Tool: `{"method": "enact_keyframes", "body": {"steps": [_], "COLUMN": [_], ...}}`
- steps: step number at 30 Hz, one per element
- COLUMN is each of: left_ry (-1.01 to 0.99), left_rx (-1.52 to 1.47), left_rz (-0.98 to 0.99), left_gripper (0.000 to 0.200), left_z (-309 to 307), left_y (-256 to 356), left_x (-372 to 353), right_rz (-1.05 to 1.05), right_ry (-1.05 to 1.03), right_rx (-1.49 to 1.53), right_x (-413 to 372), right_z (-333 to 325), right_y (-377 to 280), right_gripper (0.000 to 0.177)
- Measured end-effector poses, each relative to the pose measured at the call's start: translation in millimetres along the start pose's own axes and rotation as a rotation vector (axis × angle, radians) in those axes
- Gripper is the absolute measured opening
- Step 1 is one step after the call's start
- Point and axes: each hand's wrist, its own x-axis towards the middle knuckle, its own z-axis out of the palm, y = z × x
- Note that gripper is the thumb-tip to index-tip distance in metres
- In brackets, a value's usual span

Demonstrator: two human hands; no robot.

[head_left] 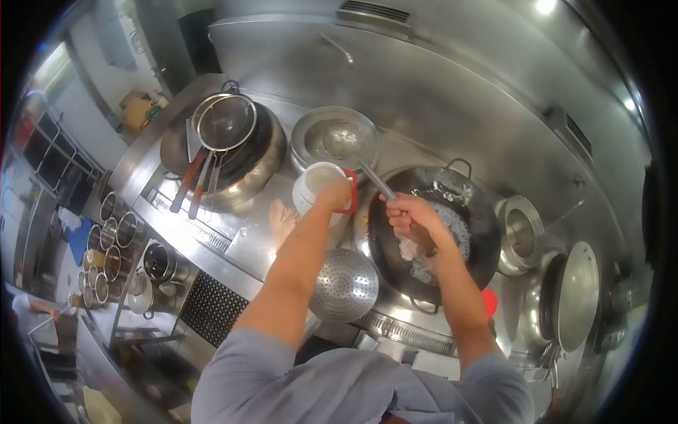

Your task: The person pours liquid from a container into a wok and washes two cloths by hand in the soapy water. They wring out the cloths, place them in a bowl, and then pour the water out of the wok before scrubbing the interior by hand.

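My right hand (411, 215) is closed around the handle of a steel ladle (374, 178). The ladle's bowl rests in or over a round steel basin (305, 145), up and left of that hand. My left hand (335, 193) grips a white jug (305, 196) at its rim, beside its red handle (352, 191); its fingertips are hidden. Under my right forearm sits a large dark wok (385, 247) with foamy, bubbling liquid (458, 230) and pale food pieces. Close to my left forearm lies a perforated steel strainer (345, 286).
To the left, a wire-mesh strainer (226, 122) with wooden-handled tools lies on another wok (265, 152). Crumpled pale material (282, 219) is near the jug. Stacked steel bowls (521, 233) and a large pan (578, 297) stand at right. Several steel containers (111, 261) are at far left, near another person's hand (53, 311).
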Motion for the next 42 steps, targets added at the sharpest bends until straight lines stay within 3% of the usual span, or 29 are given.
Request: {"method": "enact_keyframes", "body": {"steps": [2,3,5,9,12,13,16,18,19,20,24,25,26,29,31,32,33,34,35,36,37,38,40,42], "left_ry": [-0.016,-0.008,0.007,-0.087,-0.229,-0.2,0.005,0.067,0.101,0.106,0.04,0.009,-0.02,-0.177,-0.11,0.027,0.159,0.108,0.069,0.071,-0.29,-0.13,-0.04,-0.05], "left_rx": [-0.071,-0.064,-0.311,-0.473,0.291,0.226,0.192,0.165,0.175,0.113,0.004,-0.036,-0.07,-0.22,0.204,0.232,0.25,0.174,0.291,0.337,0.453,0.46,0.307,0.412], "left_rz": [0.043,0.036,0.051,-0.006,0.259,0.191,0.042,0.083,0.108,-0.073,-0.078,-0.106,-0.127,-0.119,0.213,0.302,0.405,0.213,0.359,0.436,0.422,0.469,0.22,0.169], "left_gripper": [0.04,0.044,0.054,0.041,0.047,0.053,0.054,0.048,0.049,0.053,0.058,0.059,0.06,0.052,0.047,0.045,0.043,0.04,0.041,0.044,0.047,0.048,0.052,0.054], "left_z": [-10.1,-37.7,-31.3,-77.8,-55.2,-32.6,-14.3,-12.9,-6.9,-7.7,-19.4,-28.6,-35.3,-21.7,2.3,24.7,39.3,-16.3,-25.8,-13.1,-39.7,-10.6,-22.5,-44.2], "left_y": [4.3,-11.4,-4.2,27.5,9.4,-1.6,4.8,5.1,-0.4,4.1,11.5,18.8,25.6,20.3,-2.3,-29.8,-42.8,12.1,14.0,-2.4,11.3,-28.6,-12.0,1.9], "left_x": [3.9,11.5,24.5,-16.4,-35.5,-34.7,-42.7,-42.6,-36.9,-33.5,-34.3,-34.7,-33.6,-5.3,37.0,61.9,78.5,19.7,14.2,18.1,-8.8,1.8,-43.7,-50.2], "right_rz": [-0.053,-0.147,-0.209,-0.363,-0.506,-0.554,-0.2,0.131,0.14,0.113,0.033,-0.004,-0.019,-0.094,-0.162,-0.218,-0.278,-0.631,-0.965,-0.933,-0.91,-0.896,-0.379,-0.618], "right_ry": [0.108,0.055,0.09,0.333,0.537,0.588,0.495,-0.023,-0.194,-0.197,-0.028,0.007,-0.057,0.056,0.084,0.278,0.275,0.372,0.475,0.559,0.627,0.687,0.84,1.016], "right_rx": [-0.249,-0.285,-0.54,-0.872,-1.219,-1.332,-1.094,0.022,0.35,0.373,0.208,0.164,0.108,-0.2,-0.415,-0.734,-0.743,-1.0,-1.272,-1.22,-1.172,-1.136,-0.922,-0.707], "right_x": [-28.3,-24.7,-47.4,-33.5,31.7,54.1,99.1,144.1,125.9,117.3,49.7,32.1,19.7,-34.6,-51.8,-71.6,-66.0,-53.0,-50.9,-69.7,-88.2,-106.5,-160.6,-182.5], "right_z": [20.9,17.6,9.4,-3.3,-39.6,-49.7,-40.4,-82.2,-64.8,-56.7,-16.1,-12.5,-19.4,2.2,-2.2,16.5,-5.4,-32.6,-52.6,-57.5,-58.7,-61.0,-58.6,-91.5], "right_y": [-3.5,4.3,2.9,15.7,17.9,15.1,-5.7,-5.1,-6.6,-3.3,-0.6,-0.6,0.7,3.1,18.9,22.4,45.6,72.9,94.5,112.4,124.8,128.0,143.9,193.2], "right_gripper": [0.033,0.035,0.04,0.056,0.052,0.051,0.03,0.01,0.019,0.018,0.004,0.008,0.027,0.042,0.059,0.062,0.063,0.064,0.064,0.064,0.064,0.063,0.062,0.063]}}
